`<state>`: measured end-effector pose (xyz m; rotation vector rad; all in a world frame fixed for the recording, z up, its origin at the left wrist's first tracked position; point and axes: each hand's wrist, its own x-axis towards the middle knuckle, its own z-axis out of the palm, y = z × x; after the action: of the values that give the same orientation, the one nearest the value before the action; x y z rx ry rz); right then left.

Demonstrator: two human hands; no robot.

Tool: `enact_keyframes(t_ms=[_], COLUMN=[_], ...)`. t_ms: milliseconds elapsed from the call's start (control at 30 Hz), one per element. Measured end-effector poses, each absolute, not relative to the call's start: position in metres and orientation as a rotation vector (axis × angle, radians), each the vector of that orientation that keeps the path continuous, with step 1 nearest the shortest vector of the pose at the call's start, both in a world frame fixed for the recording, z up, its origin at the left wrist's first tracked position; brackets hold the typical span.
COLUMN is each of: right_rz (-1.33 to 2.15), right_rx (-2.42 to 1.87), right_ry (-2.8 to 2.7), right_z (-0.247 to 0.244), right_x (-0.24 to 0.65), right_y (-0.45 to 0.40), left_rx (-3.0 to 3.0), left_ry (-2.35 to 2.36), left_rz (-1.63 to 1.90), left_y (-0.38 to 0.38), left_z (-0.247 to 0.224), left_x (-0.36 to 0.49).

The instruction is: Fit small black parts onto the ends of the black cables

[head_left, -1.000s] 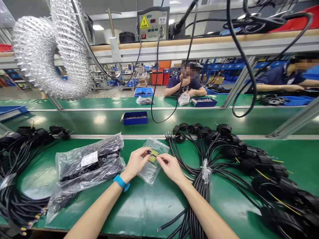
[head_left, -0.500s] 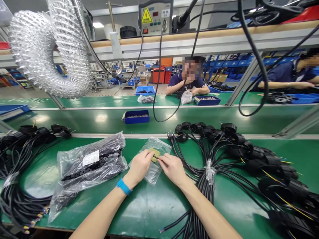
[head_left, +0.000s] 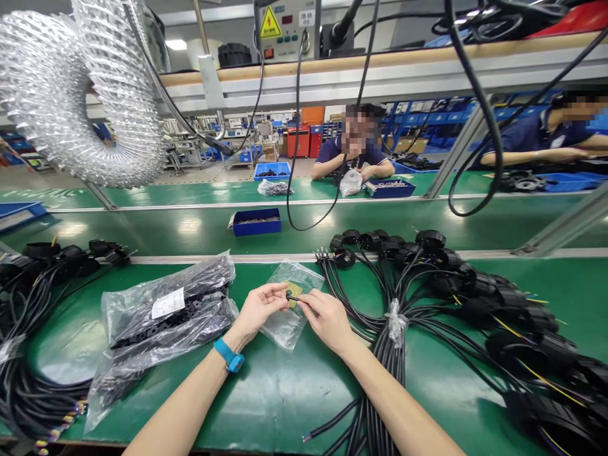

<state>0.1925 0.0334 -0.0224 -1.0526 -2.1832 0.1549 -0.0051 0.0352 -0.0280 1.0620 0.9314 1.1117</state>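
Note:
A small clear zip bag [head_left: 291, 329] lies on the green table with a yellowish piece [head_left: 295, 291] in or on it. Over the bag, my right hand [head_left: 327, 316] pinches a thin black piece [head_left: 295, 298] between thumb and fingertips. My left hand [head_left: 261, 307], with a blue wristband, has its fingers apart at the other end of that piece; whether its fingertips touch it is too small to tell. A large clear bag of black parts [head_left: 190, 316] with a white label lies left of my left hand.
Tied black cables [head_left: 394, 354] with round black housings [head_left: 475, 285] spread at the right, more cables [head_left: 28, 354] at the left. A blue box [head_left: 259, 223] stands beyond. Two people sit opposite. Black cords hang overhead.
My left hand has drawn slightly left and its fingers have spread from the black piece. My right hand stays almost in place. The whole view has shifted a little.

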Motion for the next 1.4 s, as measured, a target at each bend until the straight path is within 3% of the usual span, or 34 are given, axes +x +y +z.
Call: enact_keyframes(t_ms=[167, 400, 867, 1133, 1400], right_rz=[0.171, 0.642, 1.212, 0.791, 0.327], right_rx=[-1.045, -1.092, -1.112, -1.152, -1.107], right_ry=[-2.281, -2.175, -1.829, -1.813, -2.184], right_z=[-0.023, -0.024, -0.030, -0.027, -0.025], right_x=[0.192, 0.194, 0.190, 0.187, 0.191], right_y=[0.031, 0.028, 0.033, 0.031, 0.026], left_rx=[1.160, 1.639, 1.644, 1.027, 0.897], left_ry=[0.975, 1.040, 0.985, 0.973, 0.960], left_rz=[1.099, 1.146, 1.102, 1.099, 1.047], left_y=[0.032, 0.026, 0.022, 0.024, 0.022], left_z=[-0.029, -0.024, -0.027, -0.037, -0.036], left_x=[-0.005, -0.010, -0.007, 0.004, 0.004])
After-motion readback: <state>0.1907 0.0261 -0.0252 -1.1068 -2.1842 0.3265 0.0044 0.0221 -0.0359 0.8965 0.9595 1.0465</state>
